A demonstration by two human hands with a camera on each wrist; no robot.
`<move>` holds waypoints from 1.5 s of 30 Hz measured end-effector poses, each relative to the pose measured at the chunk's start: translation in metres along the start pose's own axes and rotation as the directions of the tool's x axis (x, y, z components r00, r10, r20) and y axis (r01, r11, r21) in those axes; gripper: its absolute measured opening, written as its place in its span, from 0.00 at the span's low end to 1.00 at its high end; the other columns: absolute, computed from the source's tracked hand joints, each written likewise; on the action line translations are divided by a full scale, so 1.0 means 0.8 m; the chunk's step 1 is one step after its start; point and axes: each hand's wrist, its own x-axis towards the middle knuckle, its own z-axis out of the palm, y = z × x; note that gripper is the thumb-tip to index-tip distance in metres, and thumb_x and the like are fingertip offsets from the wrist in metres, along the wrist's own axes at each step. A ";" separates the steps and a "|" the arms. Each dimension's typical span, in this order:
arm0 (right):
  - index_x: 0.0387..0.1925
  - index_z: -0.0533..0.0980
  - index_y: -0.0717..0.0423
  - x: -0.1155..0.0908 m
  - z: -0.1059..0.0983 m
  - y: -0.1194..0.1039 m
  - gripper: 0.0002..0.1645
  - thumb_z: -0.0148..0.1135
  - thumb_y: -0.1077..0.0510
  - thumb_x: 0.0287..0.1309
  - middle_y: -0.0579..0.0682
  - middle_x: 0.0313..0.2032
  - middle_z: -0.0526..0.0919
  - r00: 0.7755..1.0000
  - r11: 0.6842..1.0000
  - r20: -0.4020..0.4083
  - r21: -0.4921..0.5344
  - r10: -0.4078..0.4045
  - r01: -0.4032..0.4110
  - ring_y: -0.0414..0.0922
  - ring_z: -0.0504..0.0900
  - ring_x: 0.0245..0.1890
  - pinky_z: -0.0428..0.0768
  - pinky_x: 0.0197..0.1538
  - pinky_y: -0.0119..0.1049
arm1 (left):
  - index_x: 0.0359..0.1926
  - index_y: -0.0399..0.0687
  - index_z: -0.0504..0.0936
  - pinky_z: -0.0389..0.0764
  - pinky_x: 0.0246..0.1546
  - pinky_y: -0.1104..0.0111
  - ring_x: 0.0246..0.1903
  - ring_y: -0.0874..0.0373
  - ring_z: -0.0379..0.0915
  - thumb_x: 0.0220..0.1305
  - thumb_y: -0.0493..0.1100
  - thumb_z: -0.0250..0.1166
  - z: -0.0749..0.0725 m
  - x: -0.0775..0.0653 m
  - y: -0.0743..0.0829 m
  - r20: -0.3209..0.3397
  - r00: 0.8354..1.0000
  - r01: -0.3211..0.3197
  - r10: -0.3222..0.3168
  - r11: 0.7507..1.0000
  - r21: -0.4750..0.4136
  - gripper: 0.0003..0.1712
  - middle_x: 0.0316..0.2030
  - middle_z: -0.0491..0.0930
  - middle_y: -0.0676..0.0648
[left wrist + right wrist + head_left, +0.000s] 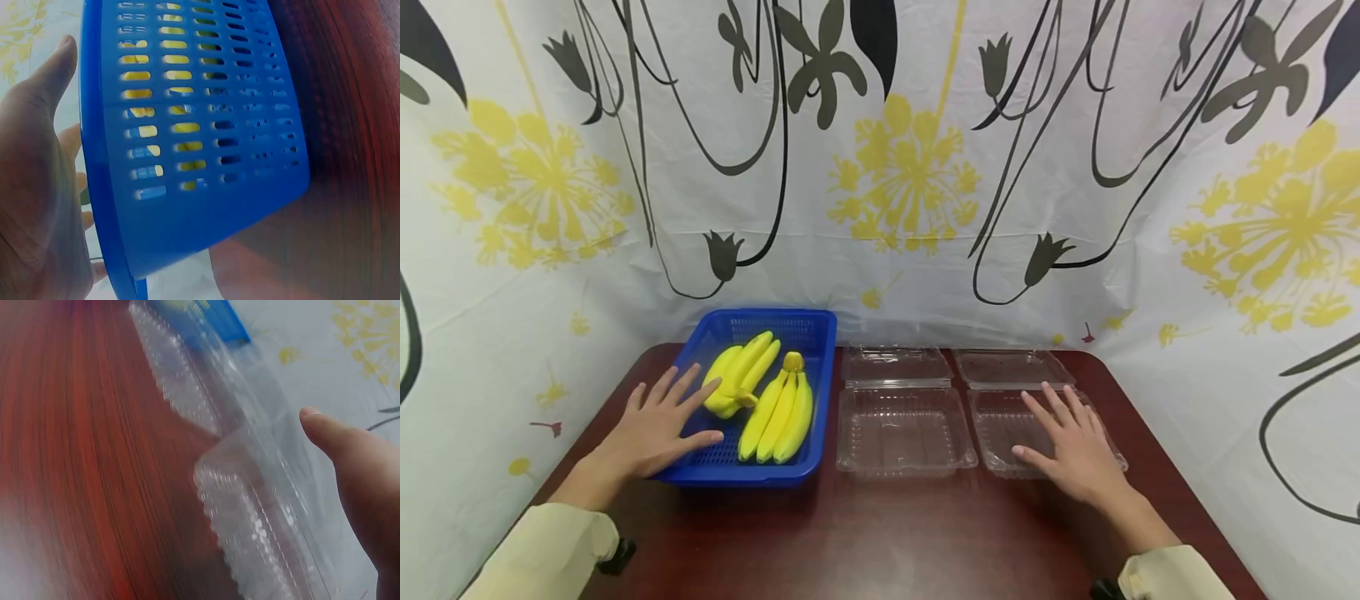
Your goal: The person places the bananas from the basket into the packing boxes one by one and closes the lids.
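Spread hands: the left hand (651, 425) at a blue basket (752, 477), the right hand (1078, 450) well to its right

Nearest, on the basket's near side, pale cloth sleeves (542, 550) reach over the smooth, dark red wood-grained bench (887, 533). The left grip is spread at the basket's left rim, thumb apart from the fingers; the right grip is likewise spread, over the right clamshell (992, 433); whether either touches, I cannot tell. Stiff plastic with slotted walls, the basket holds two bunches of smooth, curved yellow bananas, the left bunch (741, 371) and the right bunch (782, 417) lying side by side. Right of the basket, the left clamshell (902, 462) sits beside the right one, both thin clear plastic, ribbed, lids folded back. Behind the basket hangs a creased white sheet (775, 287) printed with yellow blooms.
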 end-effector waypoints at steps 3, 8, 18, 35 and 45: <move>0.75 0.54 0.42 0.005 0.004 -0.010 0.50 0.62 0.33 0.57 0.60 0.73 0.53 1.000 0.999 -0.016 0.033 0.012 -0.011 0.64 0.45 0.72 0.51 0.61 0.71 | 0.75 0.54 0.57 0.42 0.60 0.30 0.70 0.32 0.40 0.61 0.72 0.55 0.000 0.001 0.004 -0.005 1.000 -0.009 0.009 1.000 0.005 0.48 0.73 0.48 0.36; 0.75 0.56 0.44 0.011 0.009 -0.027 0.50 0.65 0.36 0.56 0.60 0.72 0.55 0.998 0.991 -0.049 0.130 0.040 -0.033 0.60 0.46 0.72 0.55 0.59 0.71 | 0.75 0.55 0.57 0.46 0.59 0.31 0.69 0.31 0.43 0.60 0.73 0.56 0.003 0.005 0.006 -0.014 1.000 -0.022 0.023 1.000 0.014 0.49 0.73 0.48 0.36; 0.72 0.61 0.48 0.019 0.023 -0.063 0.48 0.72 0.49 0.53 0.59 0.70 0.59 0.986 0.952 -0.154 0.306 0.055 -0.006 0.63 0.55 0.69 0.59 0.60 0.68 | 0.75 0.53 0.57 0.58 0.55 0.31 0.66 0.30 0.49 0.60 0.73 0.56 0.014 0.015 0.015 -0.035 0.998 -0.050 0.048 0.997 -0.058 0.49 0.72 0.49 0.34; 0.70 0.63 0.56 0.031 0.039 -0.130 0.44 0.72 0.54 0.55 0.61 0.67 0.65 0.978 0.857 -0.143 0.512 0.154 -0.060 0.60 0.68 0.63 0.70 0.58 0.59 | 0.75 0.53 0.55 0.61 0.51 0.29 0.66 0.28 0.49 0.60 0.65 0.64 0.032 0.028 0.028 0.009 0.997 0.077 -0.077 0.975 -0.210 0.49 0.73 0.47 0.33; 0.69 0.64 0.58 0.037 0.055 -0.158 0.45 0.74 0.56 0.52 0.62 0.66 0.66 0.966 0.806 -0.074 0.569 0.247 -0.163 0.61 0.66 0.64 0.66 0.61 0.60 | 0.73 0.46 0.59 0.59 0.53 0.30 0.66 0.28 0.47 0.62 0.58 0.65 0.037 0.041 0.035 0.036 0.988 0.155 -0.151 0.957 -0.247 0.45 0.71 0.50 0.31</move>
